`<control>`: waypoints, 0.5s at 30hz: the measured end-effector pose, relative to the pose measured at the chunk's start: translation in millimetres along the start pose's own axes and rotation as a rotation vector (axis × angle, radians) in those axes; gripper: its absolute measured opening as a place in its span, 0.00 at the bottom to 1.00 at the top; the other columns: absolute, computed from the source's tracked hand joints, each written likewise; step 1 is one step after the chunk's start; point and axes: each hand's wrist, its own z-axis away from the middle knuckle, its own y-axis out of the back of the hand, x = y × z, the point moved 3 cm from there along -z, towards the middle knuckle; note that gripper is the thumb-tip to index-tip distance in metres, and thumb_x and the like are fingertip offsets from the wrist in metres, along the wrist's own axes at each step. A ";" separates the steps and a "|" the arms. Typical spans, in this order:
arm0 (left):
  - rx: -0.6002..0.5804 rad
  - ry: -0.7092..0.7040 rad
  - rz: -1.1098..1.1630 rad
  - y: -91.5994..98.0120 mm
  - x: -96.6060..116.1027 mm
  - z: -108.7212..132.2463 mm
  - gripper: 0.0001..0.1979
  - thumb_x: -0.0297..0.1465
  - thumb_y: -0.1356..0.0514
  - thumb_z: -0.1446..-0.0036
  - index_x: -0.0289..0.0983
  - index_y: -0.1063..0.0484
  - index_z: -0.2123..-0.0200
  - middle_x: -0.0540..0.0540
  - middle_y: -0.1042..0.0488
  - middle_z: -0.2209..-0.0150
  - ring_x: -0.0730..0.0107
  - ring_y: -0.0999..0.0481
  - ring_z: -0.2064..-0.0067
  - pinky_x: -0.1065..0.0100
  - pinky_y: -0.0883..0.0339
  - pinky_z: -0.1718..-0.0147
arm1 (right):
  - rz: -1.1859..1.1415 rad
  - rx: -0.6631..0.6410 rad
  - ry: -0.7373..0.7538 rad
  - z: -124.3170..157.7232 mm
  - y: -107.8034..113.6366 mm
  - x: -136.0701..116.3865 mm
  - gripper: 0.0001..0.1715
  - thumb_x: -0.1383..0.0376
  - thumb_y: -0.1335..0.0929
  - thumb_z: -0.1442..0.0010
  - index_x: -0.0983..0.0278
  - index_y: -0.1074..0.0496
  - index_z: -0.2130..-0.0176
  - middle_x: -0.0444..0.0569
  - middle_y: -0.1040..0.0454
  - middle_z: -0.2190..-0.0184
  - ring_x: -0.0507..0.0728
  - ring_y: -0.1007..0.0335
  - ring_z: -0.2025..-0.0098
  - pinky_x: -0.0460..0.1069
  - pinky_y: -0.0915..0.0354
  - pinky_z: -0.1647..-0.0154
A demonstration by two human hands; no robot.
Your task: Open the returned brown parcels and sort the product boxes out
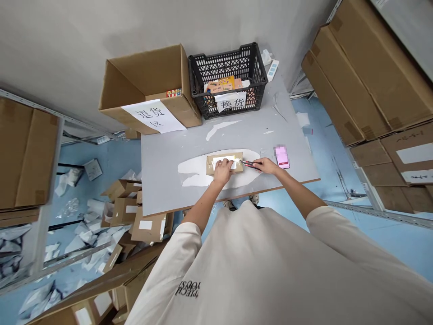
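A small cardboard box (238, 168) with a white label lies on the grey table (162, 149), over a pale worn patch. My left hand (223, 171) rests on top of the box, fingers spread over its label and pressing it. From the right, my right hand (267, 165) is closed around a red and black cutting tool (249, 163), whose tip touches the right end of the box. At this distance the exact kind of tool is hard to make out.
Behind the hands stand a large open carton (135, 90) and a black plastic crate (230, 67) holding small packets. A phone (282, 156) lies to the right. Cartons (149, 223) and scraps cover the floor at left; stacked boxes (368, 81) stand at right.
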 end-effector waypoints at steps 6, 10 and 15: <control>-0.017 0.014 0.001 5.1 0.9 -2.6 0.30 0.37 0.29 0.34 0.41 0.29 0.31 0.34 0.26 0.37 0.41 0.22 0.37 0.47 0.38 0.28 | -0.168 0.082 -0.128 19.0 -1.3 25.2 0.27 0.41 0.25 0.36 0.60 0.20 0.56 0.46 0.17 0.68 0.56 0.24 0.72 0.47 0.38 0.76; 0.059 0.052 0.065 18.5 -3.8 -8.3 0.34 0.38 0.38 0.27 0.38 0.39 0.22 0.31 0.30 0.31 0.41 0.23 0.37 0.47 0.32 0.34 | -0.209 0.180 -0.153 24.4 0.6 29.0 0.26 0.41 0.26 0.33 0.59 0.24 0.54 0.49 0.14 0.62 0.56 0.21 0.71 0.47 0.33 0.74; 0.091 0.081 0.057 24.0 -11.3 -20.4 0.30 0.29 0.44 0.26 0.36 0.36 0.24 0.30 0.35 0.24 0.40 0.35 0.25 0.45 0.40 0.27 | -0.003 0.248 -0.022 26.3 -2.7 12.8 0.23 0.46 0.35 0.24 0.59 0.21 0.46 0.48 0.15 0.62 0.60 0.18 0.63 0.54 0.24 0.56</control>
